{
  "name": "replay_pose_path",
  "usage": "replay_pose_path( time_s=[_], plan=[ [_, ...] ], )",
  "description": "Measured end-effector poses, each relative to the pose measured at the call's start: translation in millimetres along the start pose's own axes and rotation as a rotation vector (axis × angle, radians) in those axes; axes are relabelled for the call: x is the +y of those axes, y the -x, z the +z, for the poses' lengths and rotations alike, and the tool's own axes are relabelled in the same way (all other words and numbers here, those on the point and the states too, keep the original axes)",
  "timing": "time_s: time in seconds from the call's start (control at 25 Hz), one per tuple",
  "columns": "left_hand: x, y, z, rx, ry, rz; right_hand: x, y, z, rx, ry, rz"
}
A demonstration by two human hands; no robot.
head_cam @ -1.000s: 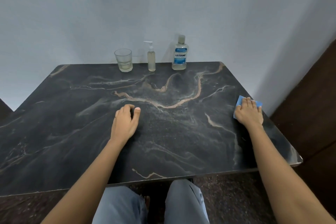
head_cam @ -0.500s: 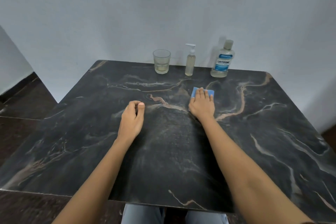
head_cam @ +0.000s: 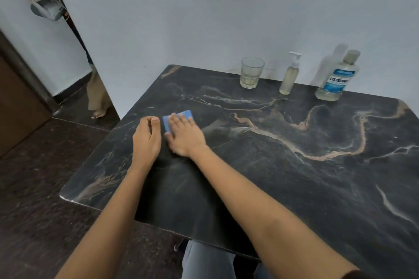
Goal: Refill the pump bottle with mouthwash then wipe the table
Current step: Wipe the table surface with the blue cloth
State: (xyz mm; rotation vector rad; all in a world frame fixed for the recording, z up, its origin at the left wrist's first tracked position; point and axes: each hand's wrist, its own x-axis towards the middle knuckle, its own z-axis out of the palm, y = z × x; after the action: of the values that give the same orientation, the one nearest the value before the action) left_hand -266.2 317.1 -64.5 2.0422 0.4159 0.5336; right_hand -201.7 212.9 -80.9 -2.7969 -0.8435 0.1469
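My right hand (head_cam: pixel 184 135) lies flat on a folded blue cloth (head_cam: pixel 175 119), pressing it onto the dark marble table (head_cam: pixel 294 176) near the table's left side. My left hand (head_cam: pixel 147 138) rests beside it, loosely curled, holding nothing. Along the far edge by the wall stand a small pump bottle (head_cam: pixel 290 75) with pale yellow liquid and a white pump, and a capped mouthwash bottle (head_cam: pixel 337 79) with a blue label to its right.
A clear glass (head_cam: pixel 251 72) with a little pale liquid stands left of the pump bottle. A person's bare foot and trouser leg (head_cam: pixel 96 97) show on the dark floor beyond the table's left corner. A white wall backs the table.
My right hand has swept the blue cloth from the table's right edge across to the left, ending beside my left hand. The view has turned left. The left hand stayed put.
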Motion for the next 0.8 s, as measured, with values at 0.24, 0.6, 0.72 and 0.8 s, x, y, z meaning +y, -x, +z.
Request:
replay_pose_path(
  time_s=[0.24,0.6,0.72,0.8],
  plan=[
    [-16,2,-42,0.085,0.024,-0.049,-50,24,14,-0.144,0.022,-0.367],
    [-22,15,-58,0.083,0.067,-0.121,-18,102,-20,-0.404,-0.198,-0.625],
    [-20,17,-52,0.03,0.06,-0.119,11,121,-39,-0.497,-0.15,-0.6],
    [-18,17,-44,-0.005,0.06,-0.11,37,125,-51,-0.487,-0.086,-0.547]
  ],
)
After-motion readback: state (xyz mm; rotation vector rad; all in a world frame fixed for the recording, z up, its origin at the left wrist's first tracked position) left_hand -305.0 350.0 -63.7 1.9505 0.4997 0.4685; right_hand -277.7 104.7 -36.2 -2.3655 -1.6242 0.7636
